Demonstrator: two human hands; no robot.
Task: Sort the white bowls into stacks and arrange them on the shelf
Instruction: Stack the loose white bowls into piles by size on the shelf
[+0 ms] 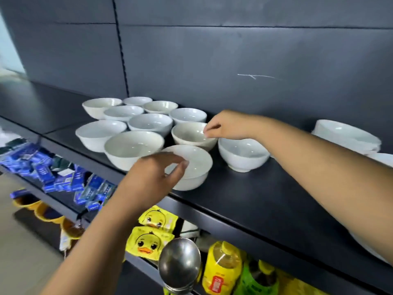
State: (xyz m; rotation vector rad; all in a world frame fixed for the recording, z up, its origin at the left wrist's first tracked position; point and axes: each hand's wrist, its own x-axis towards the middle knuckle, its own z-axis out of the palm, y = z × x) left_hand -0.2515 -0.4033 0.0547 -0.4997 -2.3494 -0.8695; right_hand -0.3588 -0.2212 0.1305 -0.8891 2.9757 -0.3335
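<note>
Ladle (179,260): steel, is poking up at the bottom edge, closest to the lens and below the shelf
Left hand (153,175): is curling its fingers and thumb round the near-left rim of the front bowl (191,167), with the thumb tip lying inside it
Front bowl: white, is sitting rim up at the front edge of the shelf
Right hand (225,126): is reaching in from the right, fingertips bent down and pinching the right rim of the middle bowl (191,135)
Middle bowl: white, is standing just behind the front bowl
Other bowls (148,122): white, are standing singly, rims up, crowding to the left and behind the two held ones
Lone bowl (243,154): is standing just right of the middle bowl, beneath the right wrist
Stack (348,135): nested white bowls are sitting far right by the back panel, blurred
Shelf (255,199): black, is carrying all the bowls
Writing: blue boxes (44,173) lower left are showing white print too blurred to read; yellow packets (148,241) are showing a cartoon duck face; a yellow bottle (221,267) is wearing a red label, unreadable
</note>
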